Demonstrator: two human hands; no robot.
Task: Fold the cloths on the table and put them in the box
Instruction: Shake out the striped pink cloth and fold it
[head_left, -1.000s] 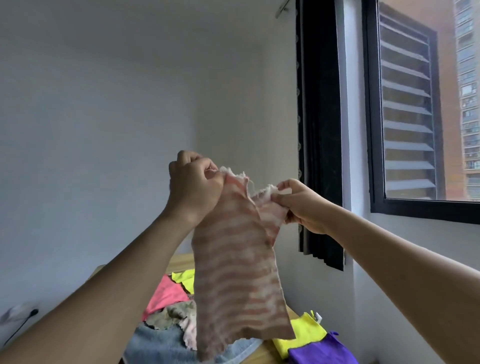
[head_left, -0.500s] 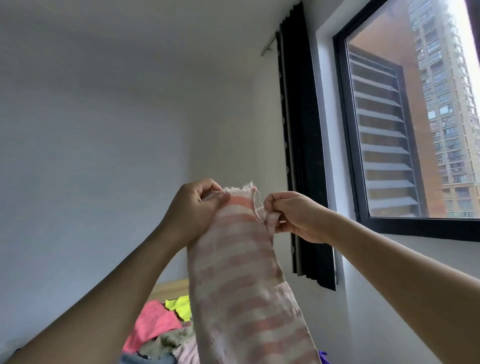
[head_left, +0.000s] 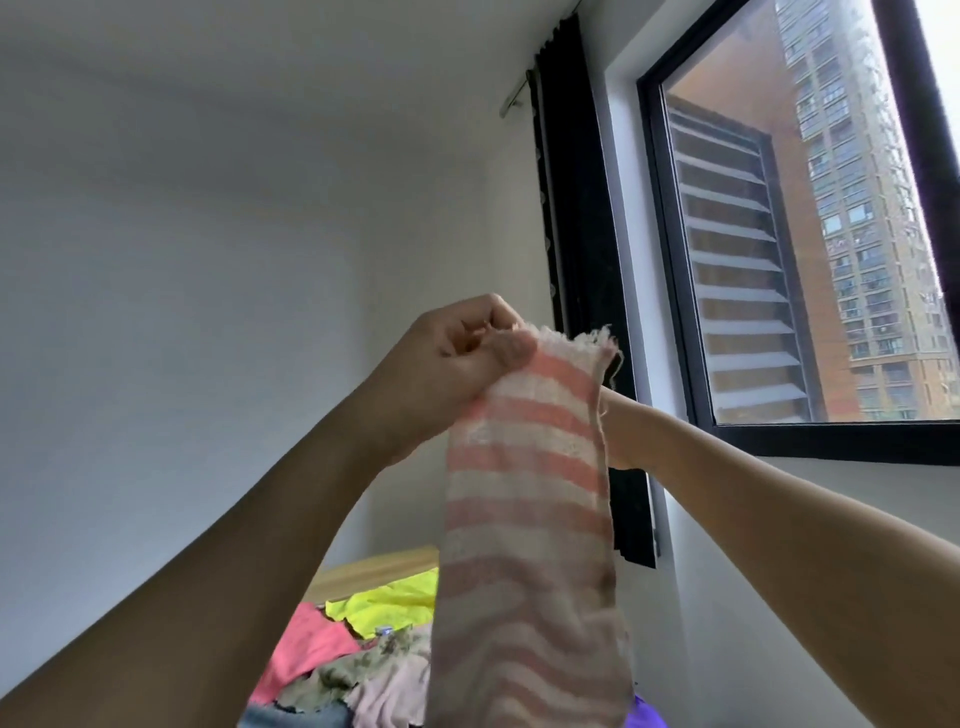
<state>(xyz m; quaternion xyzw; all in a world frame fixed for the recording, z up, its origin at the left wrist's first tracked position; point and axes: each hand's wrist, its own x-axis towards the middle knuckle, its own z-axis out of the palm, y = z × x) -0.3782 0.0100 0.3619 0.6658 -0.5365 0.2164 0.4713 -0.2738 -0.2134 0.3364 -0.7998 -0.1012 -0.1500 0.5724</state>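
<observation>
I hold a pink-and-white striped cloth (head_left: 524, 519) up in front of me, and it hangs down in a narrow strip. My left hand (head_left: 457, 358) grips its frayed top left corner. My right hand (head_left: 621, 426) is behind the cloth's right edge, with only the heel and wrist showing. The top right corner stays raised there. Below lies a pile of cloths: yellow (head_left: 395, 597), pink (head_left: 306, 644), camouflage (head_left: 363, 670) and purple (head_left: 644, 714). No box is in view.
The wooden table (head_left: 379, 566) shows only as a strip behind the pile. A white wall fills the left. A black curtain (head_left: 582, 260) hangs by the window (head_left: 779, 234) on the right.
The view has tilted further up. My hands have come closer together, narrowing the cloth, and my right hand has slipped behind its right edge.
</observation>
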